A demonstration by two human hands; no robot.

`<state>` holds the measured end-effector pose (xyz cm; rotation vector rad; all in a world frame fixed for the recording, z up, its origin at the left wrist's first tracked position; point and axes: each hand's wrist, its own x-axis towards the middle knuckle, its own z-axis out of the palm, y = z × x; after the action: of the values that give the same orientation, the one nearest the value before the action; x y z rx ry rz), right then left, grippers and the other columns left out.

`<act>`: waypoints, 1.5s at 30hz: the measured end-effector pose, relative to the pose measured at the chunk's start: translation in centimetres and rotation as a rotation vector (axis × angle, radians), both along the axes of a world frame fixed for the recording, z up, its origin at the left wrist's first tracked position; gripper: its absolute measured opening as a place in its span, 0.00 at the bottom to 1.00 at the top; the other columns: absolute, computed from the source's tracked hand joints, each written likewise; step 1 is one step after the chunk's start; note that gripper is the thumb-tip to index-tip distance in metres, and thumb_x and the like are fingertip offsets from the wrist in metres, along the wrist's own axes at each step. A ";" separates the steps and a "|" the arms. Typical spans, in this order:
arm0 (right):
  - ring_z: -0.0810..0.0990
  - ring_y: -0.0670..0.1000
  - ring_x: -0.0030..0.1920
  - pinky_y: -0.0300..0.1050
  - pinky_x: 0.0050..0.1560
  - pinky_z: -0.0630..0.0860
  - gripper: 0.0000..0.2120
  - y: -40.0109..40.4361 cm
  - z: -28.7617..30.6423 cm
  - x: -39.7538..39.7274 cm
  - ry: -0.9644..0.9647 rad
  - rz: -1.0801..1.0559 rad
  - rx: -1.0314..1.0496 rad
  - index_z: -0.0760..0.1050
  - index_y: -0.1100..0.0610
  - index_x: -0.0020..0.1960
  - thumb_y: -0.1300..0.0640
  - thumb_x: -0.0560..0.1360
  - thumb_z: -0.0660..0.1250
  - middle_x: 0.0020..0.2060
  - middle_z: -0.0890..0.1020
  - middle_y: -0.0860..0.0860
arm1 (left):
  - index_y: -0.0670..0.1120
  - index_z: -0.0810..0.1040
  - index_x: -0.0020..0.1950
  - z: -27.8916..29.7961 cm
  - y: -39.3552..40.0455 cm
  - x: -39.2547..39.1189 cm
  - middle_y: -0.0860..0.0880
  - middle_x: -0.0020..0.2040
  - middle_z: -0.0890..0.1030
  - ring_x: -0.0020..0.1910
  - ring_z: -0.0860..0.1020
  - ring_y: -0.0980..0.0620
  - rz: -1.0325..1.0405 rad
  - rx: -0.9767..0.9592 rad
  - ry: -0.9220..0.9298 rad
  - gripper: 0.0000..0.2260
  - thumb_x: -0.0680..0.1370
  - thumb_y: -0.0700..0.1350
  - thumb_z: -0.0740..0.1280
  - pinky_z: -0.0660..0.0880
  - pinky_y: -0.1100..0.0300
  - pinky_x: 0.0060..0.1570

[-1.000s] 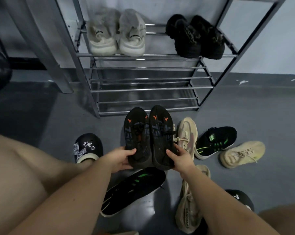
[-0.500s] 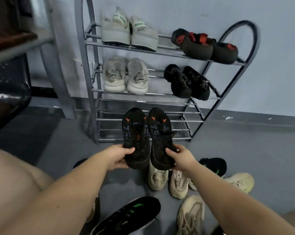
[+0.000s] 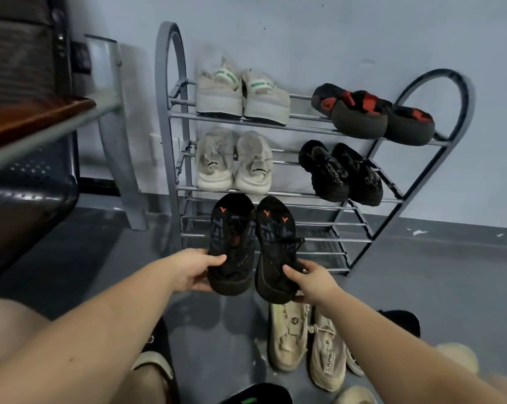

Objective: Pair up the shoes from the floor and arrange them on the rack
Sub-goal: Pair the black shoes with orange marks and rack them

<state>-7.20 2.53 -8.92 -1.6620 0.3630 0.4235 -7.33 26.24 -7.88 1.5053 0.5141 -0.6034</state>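
Observation:
Two black shoes with orange marks are held side by side, toes pointing at the grey metal rack (image 3: 170, 141). My left hand (image 3: 195, 271) grips the heel of the left black shoe (image 3: 232, 243). My right hand (image 3: 310, 279) grips the heel of the right black shoe (image 3: 275, 246). They hang in front of the rack's lower shelves. The top shelf carries white shoes with green stripes (image 3: 240, 94) and dark shoes with red patches (image 3: 374, 115). The second shelf carries a cream pair (image 3: 234, 163) and a black pair (image 3: 339, 173).
On the floor below my right hand lie two beige shoes (image 3: 307, 342), with more beige and black shoes at the bottom edge. A black shoe with green marks (image 3: 255, 396) lies near my legs. A dark metal bench (image 3: 27, 170) stands left of the rack.
Both hands lifted the black pair off the floor and carried it forward toward the rack's lower shelves. The view tilted up, so the top shelf now shows.

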 end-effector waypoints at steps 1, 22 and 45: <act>0.79 0.54 0.48 0.49 0.41 0.78 0.16 0.3 -0.3 0.5 0.000 0.000 0.008 0.72 0.58 0.64 0.59 0.76 0.67 0.49 0.80 0.55 | 0.46 0.76 0.53 -0.2 0.1 0.5 0.48 0.46 0.81 0.44 0.80 0.51 0.009 0.003 0.003 0.05 0.78 0.42 0.66 0.79 0.55 0.37; 0.84 0.56 0.48 0.57 0.55 0.80 0.12 5.6 -6.3 13.7 -0.147 -0.147 -0.119 0.81 0.59 0.53 0.56 0.70 0.74 0.46 0.85 0.56 | 0.41 0.73 0.67 -6.8 0.8 11.0 0.44 0.63 0.78 0.61 0.76 0.46 0.366 0.296 -0.282 0.17 0.78 0.42 0.65 0.70 0.61 0.55; 0.74 0.47 0.60 0.39 0.60 0.68 0.24 7.6 -6.8 15.1 -0.110 0.189 -0.231 0.70 0.53 0.69 0.44 0.76 0.63 0.59 0.77 0.48 | 0.58 0.57 0.75 -8.9 3.9 12.9 0.51 0.72 0.69 0.70 0.68 0.48 0.060 0.462 -0.229 0.30 0.75 0.64 0.60 0.64 0.51 0.70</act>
<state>7.91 10.15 -15.71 -1.9460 0.1776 0.4407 5.58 30.11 -16.76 1.9596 0.5415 -0.2661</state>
